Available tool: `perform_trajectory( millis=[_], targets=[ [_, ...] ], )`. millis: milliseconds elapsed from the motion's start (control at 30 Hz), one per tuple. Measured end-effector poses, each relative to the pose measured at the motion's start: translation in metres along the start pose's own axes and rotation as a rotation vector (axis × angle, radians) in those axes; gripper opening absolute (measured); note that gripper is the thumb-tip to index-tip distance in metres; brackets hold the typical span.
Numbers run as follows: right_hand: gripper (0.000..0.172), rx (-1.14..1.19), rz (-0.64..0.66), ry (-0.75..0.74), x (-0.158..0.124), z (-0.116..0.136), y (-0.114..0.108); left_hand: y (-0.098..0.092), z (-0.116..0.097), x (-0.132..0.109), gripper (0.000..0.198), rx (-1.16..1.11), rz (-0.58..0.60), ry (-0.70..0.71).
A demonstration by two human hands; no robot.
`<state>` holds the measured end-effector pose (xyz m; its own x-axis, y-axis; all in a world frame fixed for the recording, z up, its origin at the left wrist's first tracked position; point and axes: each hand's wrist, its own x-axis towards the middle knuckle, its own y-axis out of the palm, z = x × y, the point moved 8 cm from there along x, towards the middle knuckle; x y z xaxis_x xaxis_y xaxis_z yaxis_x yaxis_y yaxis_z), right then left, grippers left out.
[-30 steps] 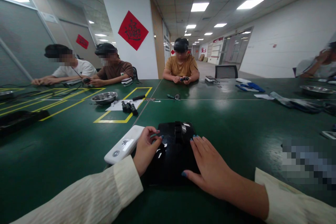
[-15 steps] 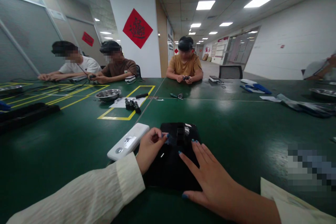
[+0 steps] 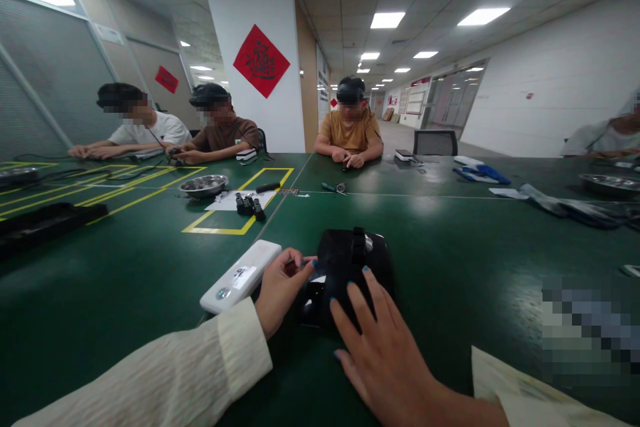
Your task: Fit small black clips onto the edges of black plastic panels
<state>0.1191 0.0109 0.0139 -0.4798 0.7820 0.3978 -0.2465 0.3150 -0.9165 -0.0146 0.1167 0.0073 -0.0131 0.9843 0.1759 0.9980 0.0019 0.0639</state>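
Note:
A glossy black panel-like object (image 3: 333, 253) with a black strap or clip near its far edge lies in front of me, rounded at the corners. My left hand (image 3: 280, 287) is at its left edge, thumb and fingertips pinched together; whatever is between them is too small to make out. My right hand (image 3: 383, 347) lies over the near right part of the panel, fingers spread and stretched out, and hides some of it. A white power bank (image 3: 243, 277) with a numbered label rests just left of my left hand.
On the green table (image 3: 450, 247) are a metal bowl (image 3: 204, 187), several small black parts (image 3: 250, 205) on paper, green-handled pliers (image 3: 329, 187), and blue cloth (image 3: 483, 173). People sit across, one in a yellow shirt (image 3: 350, 130). A long black tray (image 3: 50, 227) lies left.
The black panel has shifted right and looks turned or tilted, its near part covering less of the table. My right hand has moved left and nearer to me. The left hand stays pinched.

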Motion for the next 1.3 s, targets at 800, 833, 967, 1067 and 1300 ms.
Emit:
perform_trajectory(
  millis=[800, 833, 967, 1067, 1300],
  targets=[
    [0.04, 0.062, 0.369, 0.11, 0.018, -0.084, 0.024, 0.001, 0.006, 0.0, 0.026, 0.061, 0.059, 0.016],
    [0.039, 0.049, 0.358, 0.15, 0.015, -0.091, 0.024, 0.002, 0.007, 0.0, 0.027, 0.061, 0.073, 0.015],
    [0.042, -0.053, 0.357, 0.302, 0.01, -0.127, 0.027, 0.01, 0.009, -0.002, 0.03, 0.065, 0.169, -0.02],
    [0.053, -0.151, 0.403, 0.438, 0.009, -0.17, 0.033, 0.017, 0.008, -0.006, 0.03, 0.105, 0.254, -0.045],
    [0.054, -0.247, 0.449, 0.71, -0.006, -0.283, 0.032, 0.021, 0.007, -0.012, 0.033, 0.182, 0.276, -0.073]
  ],
)
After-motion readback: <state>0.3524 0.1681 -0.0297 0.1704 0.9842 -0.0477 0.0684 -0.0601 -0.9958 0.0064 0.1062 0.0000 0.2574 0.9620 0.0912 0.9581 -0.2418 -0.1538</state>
